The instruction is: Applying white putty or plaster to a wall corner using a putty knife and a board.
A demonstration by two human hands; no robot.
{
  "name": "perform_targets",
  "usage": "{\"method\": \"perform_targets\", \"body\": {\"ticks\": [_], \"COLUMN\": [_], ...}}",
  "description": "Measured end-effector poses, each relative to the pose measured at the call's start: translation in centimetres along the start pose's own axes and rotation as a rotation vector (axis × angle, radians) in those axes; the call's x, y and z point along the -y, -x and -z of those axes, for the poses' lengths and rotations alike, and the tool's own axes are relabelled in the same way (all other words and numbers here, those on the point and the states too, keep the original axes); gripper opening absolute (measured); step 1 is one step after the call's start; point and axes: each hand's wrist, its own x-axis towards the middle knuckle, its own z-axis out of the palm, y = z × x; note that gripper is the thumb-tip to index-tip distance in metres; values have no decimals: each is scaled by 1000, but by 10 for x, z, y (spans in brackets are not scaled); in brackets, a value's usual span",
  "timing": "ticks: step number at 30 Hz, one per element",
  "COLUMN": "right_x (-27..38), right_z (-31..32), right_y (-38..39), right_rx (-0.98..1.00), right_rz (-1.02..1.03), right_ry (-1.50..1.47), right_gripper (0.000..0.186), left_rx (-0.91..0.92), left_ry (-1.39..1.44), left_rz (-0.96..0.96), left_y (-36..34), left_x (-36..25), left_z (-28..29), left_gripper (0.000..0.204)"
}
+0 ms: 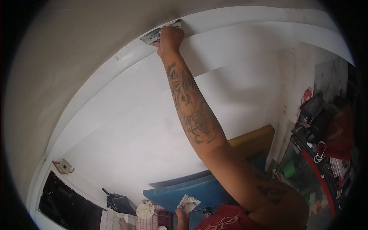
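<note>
Well apart, two bare hands each grip one thing: the right hand (171, 38) one wide blade (150, 37) on white trim (115, 61) high above the blue panel (184, 190), the left hand (183, 216), before that panel, one pale plate (186, 207) bearing whitish material (191, 200).

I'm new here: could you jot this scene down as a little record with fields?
Right grip: raised, holding a wide, flat grey metal blade
Blade position: at the glossy white moulding beside the beige-grey ceiling
Left grip: low, holding a small, pale, squarish plate bearing white material
Behind: smooth white wall
Below: flat blue panel and flat yellow panel
Far right: looped white cord
</note>
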Motion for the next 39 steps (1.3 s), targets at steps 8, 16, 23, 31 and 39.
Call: {"method": "perform_targets", "body": {"ticks": [8,16,23,31,39], "right_x": [-8,18,41,-5,-46], "right_z": [-18,-41,-56,-6,-28], "right_y": [0,74,139,111,41], "right_rx": [-6,36,122,88,-76], "right_rz": [-20,400,628,385,239], "right_ry": [51,421,352,30,219], "right_gripper": [20,44,43,44,36], "left_rx": [-34,-187,-69,-140,-206], "left_ry": [-467,290,-232,-489,92], "left_rz": [-200,20,-128,-299,20], "left_y": [9,8,-1,14,17], "left_x": [70,72,76,27,98], "left_z": [15,15,19,5,10], "left_gripper": [38,29,30,28,25]}}
